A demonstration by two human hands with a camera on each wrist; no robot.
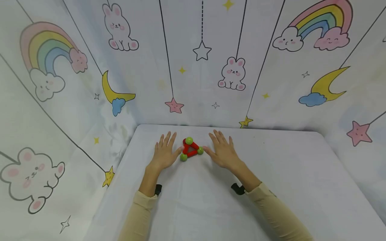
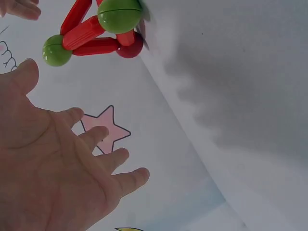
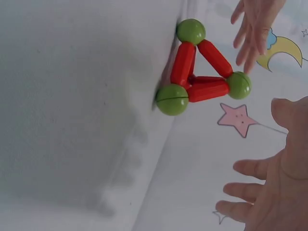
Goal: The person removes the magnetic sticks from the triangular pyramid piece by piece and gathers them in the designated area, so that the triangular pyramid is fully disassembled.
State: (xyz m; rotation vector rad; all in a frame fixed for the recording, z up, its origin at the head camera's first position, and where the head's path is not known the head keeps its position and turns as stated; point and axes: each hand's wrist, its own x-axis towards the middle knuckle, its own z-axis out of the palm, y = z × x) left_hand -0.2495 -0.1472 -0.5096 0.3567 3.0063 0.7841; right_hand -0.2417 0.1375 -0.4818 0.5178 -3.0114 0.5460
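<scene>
A small pyramid of red rods (image 1: 192,153) joined by green balls (image 1: 183,157) stands on the white table. In the left wrist view one corner is a dark red ball (image 2: 130,45). My left hand (image 1: 164,155) is beside it on the left, fingers straight and spread, thumb tip close to the rods. On the other side, my right hand (image 1: 222,152) has its fingers extended too, with the thumb pointing at the nearest green ball (image 3: 239,85). Both palms hold nothing, and shadows of the fingers fall on the tabletop.
The white table (image 1: 286,174) ends at a back edge just beyond the pyramid. White cloth walls (image 1: 193,80) printed with rainbows, bears, moons and stars rise behind it and at both sides. Black straps (image 1: 238,189) show at the wrists, by the beige sleeves (image 1: 271,207).
</scene>
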